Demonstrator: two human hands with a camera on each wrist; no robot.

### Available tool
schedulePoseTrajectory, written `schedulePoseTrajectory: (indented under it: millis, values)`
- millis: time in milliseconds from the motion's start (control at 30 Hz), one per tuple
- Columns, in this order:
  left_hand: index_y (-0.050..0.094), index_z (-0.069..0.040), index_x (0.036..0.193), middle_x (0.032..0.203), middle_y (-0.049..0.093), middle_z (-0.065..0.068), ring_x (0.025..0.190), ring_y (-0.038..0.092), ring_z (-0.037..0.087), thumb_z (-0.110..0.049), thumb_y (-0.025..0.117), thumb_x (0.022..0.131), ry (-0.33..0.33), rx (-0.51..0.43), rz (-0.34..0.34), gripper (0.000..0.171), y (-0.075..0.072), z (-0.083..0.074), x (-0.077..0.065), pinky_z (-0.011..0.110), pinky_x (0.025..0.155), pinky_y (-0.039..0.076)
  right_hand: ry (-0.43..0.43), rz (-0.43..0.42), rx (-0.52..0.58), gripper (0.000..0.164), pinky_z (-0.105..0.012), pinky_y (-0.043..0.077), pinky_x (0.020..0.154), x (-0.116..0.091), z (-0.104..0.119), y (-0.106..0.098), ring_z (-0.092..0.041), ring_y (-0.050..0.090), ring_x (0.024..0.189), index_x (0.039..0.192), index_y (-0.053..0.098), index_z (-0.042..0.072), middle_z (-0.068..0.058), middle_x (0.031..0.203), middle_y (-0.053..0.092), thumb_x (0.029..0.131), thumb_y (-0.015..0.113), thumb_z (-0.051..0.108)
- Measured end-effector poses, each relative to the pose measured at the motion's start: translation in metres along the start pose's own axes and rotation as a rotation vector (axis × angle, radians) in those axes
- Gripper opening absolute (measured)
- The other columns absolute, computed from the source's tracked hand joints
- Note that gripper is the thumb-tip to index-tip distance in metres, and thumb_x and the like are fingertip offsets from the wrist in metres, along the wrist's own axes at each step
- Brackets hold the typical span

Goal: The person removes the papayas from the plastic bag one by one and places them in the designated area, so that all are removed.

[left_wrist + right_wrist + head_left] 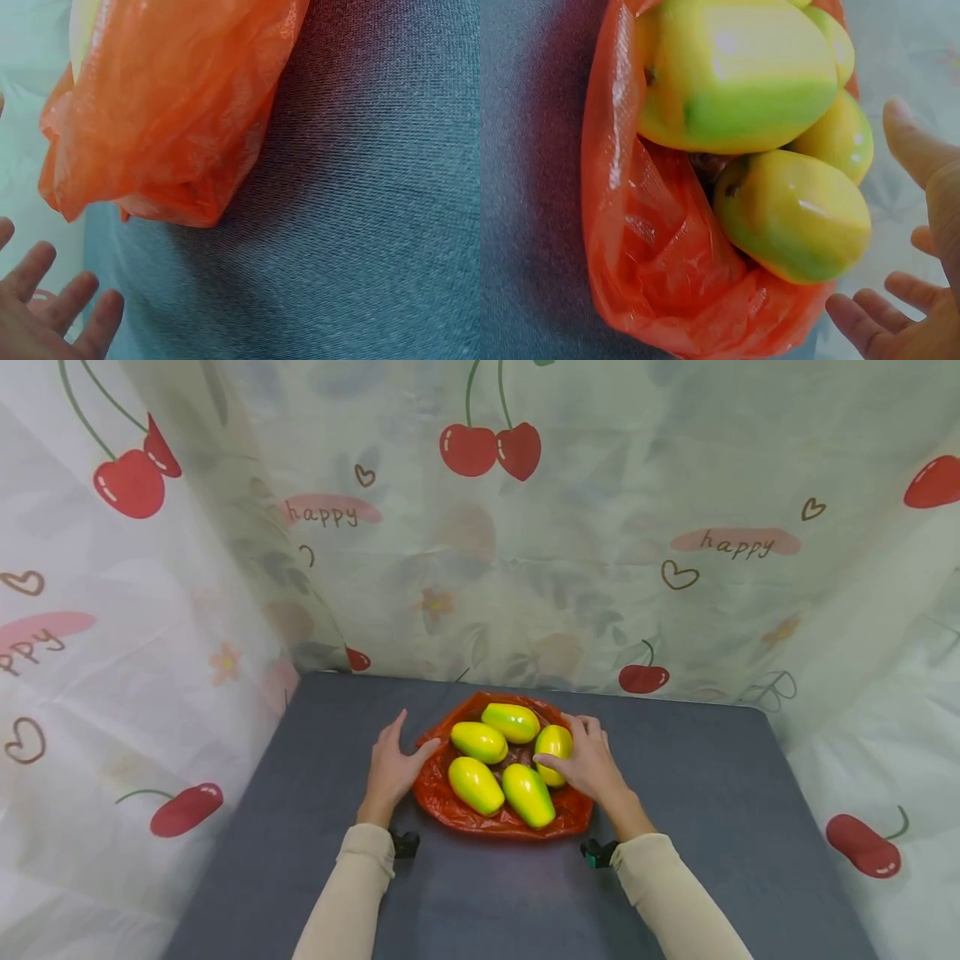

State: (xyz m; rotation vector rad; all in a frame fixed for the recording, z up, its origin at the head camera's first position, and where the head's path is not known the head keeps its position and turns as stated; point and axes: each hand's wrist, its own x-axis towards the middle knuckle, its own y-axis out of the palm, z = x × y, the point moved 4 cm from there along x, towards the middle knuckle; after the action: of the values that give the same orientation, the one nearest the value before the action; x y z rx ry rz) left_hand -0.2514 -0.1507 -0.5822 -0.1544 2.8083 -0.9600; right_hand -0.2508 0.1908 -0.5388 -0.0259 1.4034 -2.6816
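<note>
A red plastic bag (450, 814) lies spread on the table, with several glossy yellow-green fruits (480, 786) inside, shaped like mangoes or small papayas. My left hand (388, 772) is at the bag's left side, fingers spread and thumb near the rim. In the left wrist view, its fingertips (101, 322) are apart from the bag (180, 112). On the other side, my right hand (594, 764) is beside the rightmost fruit (553, 743), its thumb overlapping it from above. The right wrist view shows a gap between this hand (930, 315) and the nearest fruit (795, 217).
The dark grey table (682, 777) extends around the bag. A pale curtain (562, 568) printed with cherries and hearts hangs behind and at both sides. Dark wrist straps (406, 845) sit by both cuffs.
</note>
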Motion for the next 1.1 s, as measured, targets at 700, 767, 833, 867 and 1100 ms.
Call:
schedulePoseTrajectory:
  millis: [700, 767, 833, 867, 1100]
  values:
    - [0.042, -0.026, 0.155, 0.143, 0.056, 0.008, 0.123, 0.062, 0.029, -0.047, 0.074, 0.091, 0.068, -0.190, 0.036, 0.075, 0.012, 0.021, 0.001, 0.051, 0.103, 0.054, 0.090, -0.004, 0.041, 0.089, -0.061, 0.044, 0.108, -0.002, 0.001, 0.014, -0.045, 0.039, 0.131, 0.156, 0.034, 0.008, -0.025, 0.150, 0.035, 0.088, 0.078, 0.043]
    - [0.045, -0.026, 0.154, 0.142, 0.057, 0.008, 0.122, 0.062, 0.028, -0.047, 0.075, 0.091, 0.075, -0.209, 0.036, 0.073, 0.013, 0.024, 0.001, 0.050, 0.103, 0.054, 0.094, -0.005, 0.038, 0.088, -0.060, 0.044, 0.108, -0.002, 0.001, 0.015, -0.045, 0.040, 0.130, 0.156, 0.035, 0.007, -0.025, 0.149, 0.036, 0.088, 0.078, 0.044]
    - [0.048, -0.027, 0.151, 0.141, 0.059, 0.007, 0.121, 0.063, 0.027, -0.046, 0.075, 0.090, 0.088, -0.228, 0.035, 0.069, 0.015, 0.026, 0.001, 0.050, 0.104, 0.054, 0.102, -0.005, 0.036, 0.087, -0.060, 0.044, 0.107, -0.003, 0.001, 0.016, -0.045, 0.040, 0.129, 0.155, 0.036, 0.007, -0.025, 0.149, 0.036, 0.088, 0.078, 0.044]
    - [0.051, -0.027, 0.149, 0.140, 0.060, 0.007, 0.121, 0.064, 0.027, -0.045, 0.076, 0.090, 0.097, -0.239, 0.035, 0.067, 0.015, 0.027, 0.001, 0.049, 0.104, 0.054, 0.106, -0.004, 0.032, 0.087, -0.060, 0.045, 0.107, -0.003, 0.001, 0.016, -0.046, 0.041, 0.129, 0.155, 0.036, 0.007, -0.025, 0.149, 0.035, 0.088, 0.078, 0.044]
    - [0.063, -0.028, 0.139, 0.138, 0.065, 0.002, 0.121, 0.064, 0.024, -0.038, 0.077, 0.090, 0.133, -0.338, 0.057, 0.052, 0.016, 0.036, 0.002, 0.048, 0.107, 0.052, 0.123, 0.002, 0.001, 0.081, -0.060, 0.045, 0.106, -0.001, 0.001, 0.018, -0.048, 0.044, 0.126, 0.152, 0.038, 0.004, -0.028, 0.148, 0.036, 0.090, 0.077, 0.039]
